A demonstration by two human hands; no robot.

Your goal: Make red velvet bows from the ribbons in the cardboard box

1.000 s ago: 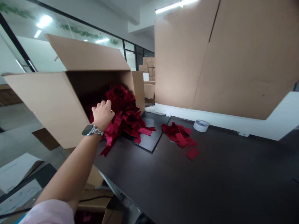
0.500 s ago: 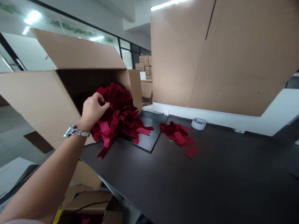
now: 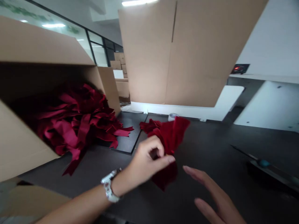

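Note:
My left hand [image 3: 149,158], with a silver watch at the wrist, pinches a dark red velvet bow [image 3: 171,133] above the dark table. The bow's lower part hangs below my fingers, slightly blurred. To the right of it, my right hand [image 3: 212,196] has its fingers apart and touches nothing. On the left, a cardboard box [image 3: 108,87] lies open toward me with a heap of red ribbon bows [image 3: 81,124] spilling from it. Small red fabric pieces [image 3: 149,124] lie behind the held bow, which partly covers them.
A roll of white tape [image 3: 173,117] sits at the table's [image 3: 210,140] back edge. A thin pointed tool [image 3: 245,153] and a dark object lie at the right. A large cardboard sheet [image 3: 196,56] stands behind the table.
My left hand has moved right, away from the box, and now carries a bow. My right hand has come into view. The camera has turned right.

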